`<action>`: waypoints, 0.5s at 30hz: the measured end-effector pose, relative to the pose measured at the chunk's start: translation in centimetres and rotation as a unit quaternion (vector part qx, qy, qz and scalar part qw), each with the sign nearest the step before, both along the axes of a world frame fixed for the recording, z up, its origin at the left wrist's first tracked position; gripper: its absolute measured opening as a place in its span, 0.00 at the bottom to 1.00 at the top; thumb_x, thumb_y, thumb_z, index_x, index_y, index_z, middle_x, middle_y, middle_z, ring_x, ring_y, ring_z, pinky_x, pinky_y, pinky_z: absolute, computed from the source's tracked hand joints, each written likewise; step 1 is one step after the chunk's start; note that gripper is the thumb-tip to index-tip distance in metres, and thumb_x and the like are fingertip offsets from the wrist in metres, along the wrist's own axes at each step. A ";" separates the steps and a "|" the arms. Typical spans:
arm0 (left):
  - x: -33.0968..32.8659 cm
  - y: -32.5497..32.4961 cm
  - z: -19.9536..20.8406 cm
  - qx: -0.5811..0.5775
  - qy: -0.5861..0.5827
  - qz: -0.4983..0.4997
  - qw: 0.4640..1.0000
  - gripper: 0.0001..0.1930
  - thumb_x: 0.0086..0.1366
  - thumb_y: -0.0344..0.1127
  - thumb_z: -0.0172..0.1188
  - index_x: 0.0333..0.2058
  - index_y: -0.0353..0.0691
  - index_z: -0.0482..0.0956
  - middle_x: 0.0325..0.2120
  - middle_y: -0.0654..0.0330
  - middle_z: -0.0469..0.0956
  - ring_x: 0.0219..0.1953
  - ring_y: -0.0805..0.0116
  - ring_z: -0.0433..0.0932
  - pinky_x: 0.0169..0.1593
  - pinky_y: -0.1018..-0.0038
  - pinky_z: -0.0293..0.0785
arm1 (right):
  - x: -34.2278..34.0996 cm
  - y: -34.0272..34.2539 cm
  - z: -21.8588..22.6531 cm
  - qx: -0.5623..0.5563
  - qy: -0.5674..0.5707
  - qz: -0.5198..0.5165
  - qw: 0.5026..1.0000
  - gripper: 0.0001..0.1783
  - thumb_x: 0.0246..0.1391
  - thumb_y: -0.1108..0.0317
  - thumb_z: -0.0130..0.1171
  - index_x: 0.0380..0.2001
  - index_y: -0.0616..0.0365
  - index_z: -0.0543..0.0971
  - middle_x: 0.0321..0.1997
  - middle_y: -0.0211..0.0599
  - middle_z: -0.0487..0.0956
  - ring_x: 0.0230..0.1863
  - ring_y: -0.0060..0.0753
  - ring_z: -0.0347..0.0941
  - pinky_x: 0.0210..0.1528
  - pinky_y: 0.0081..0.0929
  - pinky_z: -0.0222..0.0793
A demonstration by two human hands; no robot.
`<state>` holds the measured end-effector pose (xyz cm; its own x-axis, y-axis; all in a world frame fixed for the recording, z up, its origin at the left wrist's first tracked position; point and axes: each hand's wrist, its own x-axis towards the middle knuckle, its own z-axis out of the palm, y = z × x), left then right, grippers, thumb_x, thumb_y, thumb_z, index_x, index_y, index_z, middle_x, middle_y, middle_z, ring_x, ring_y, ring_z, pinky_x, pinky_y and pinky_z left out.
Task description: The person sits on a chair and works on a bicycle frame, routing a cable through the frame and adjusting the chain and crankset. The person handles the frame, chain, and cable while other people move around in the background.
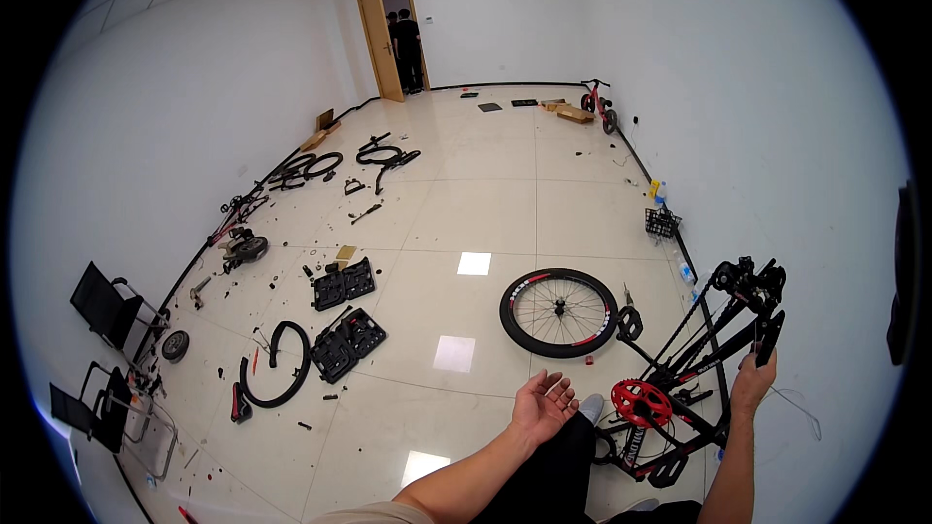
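A black bicycle frame point(694, 369) leans at the lower right near the wall, with a red chainring point(641, 404) and a derailleur point(743, 281) at its upper end. My right hand point(751, 383) grips a black bar of the frame just below that end. Over my knee, my left hand point(544, 408) is palm up with its fingers loosely apart, holding nothing. It is nearest to the chainring but does not touch it. Just beyond lies a bicycle wheel point(553, 347), flat on the floor with its tyre on. One pedal point(630, 323) sticks out beside the wheel; another pedal point(668, 472) is near my foot.
Two opened black tool cases point(349, 344) lie left of centre, near a loose tyre point(276, 404). Folding chairs point(107, 306) stand along the left wall among scattered parts. A small red bike point(600, 107) and cardboard point(570, 114) are far off. People stand in the doorway point(408, 39).
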<state>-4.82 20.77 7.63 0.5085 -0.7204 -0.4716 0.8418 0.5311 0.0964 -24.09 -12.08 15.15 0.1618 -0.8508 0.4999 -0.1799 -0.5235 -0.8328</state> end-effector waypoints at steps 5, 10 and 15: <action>0.0 0.0 -0.1 -0.001 0.001 0.002 1.000 0.14 0.67 0.45 0.55 0.39 0.39 0.76 0.34 0.57 0.77 0.36 0.59 0.76 0.44 0.59 0.73 | 0.2 0.7 0.6 0.006 -0.008 0.002 1.000 0.08 0.57 0.75 0.47 0.39 0.62 0.72 0.23 0.26 0.66 0.23 0.19 0.61 0.27 0.21 0.59; 0.0 0.0 0.1 -0.003 0.002 0.004 1.000 0.14 0.67 0.45 0.54 0.38 0.39 0.76 0.33 0.57 0.77 0.36 0.59 0.76 0.44 0.59 0.73 | 0.4 1.2 1.1 0.012 -0.015 0.005 1.000 0.08 0.56 0.75 0.47 0.39 0.62 0.73 0.23 0.26 0.66 0.23 0.18 0.60 0.26 0.20 0.58; -0.1 -0.1 0.3 -0.002 0.005 0.004 1.000 0.14 0.67 0.44 0.54 0.38 0.39 0.76 0.33 0.57 0.77 0.36 0.59 0.75 0.45 0.60 0.73 | 0.2 0.7 0.6 -0.014 -0.012 0.001 1.000 0.08 0.56 0.75 0.47 0.38 0.62 0.73 0.23 0.26 0.66 0.23 0.18 0.60 0.26 0.20 0.58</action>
<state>-4.95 20.71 7.94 0.5087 -0.7182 -0.4748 0.8388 0.5376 0.0855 -23.88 -11.40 15.80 0.1511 -0.8357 0.5281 -0.1578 -0.5477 -0.8216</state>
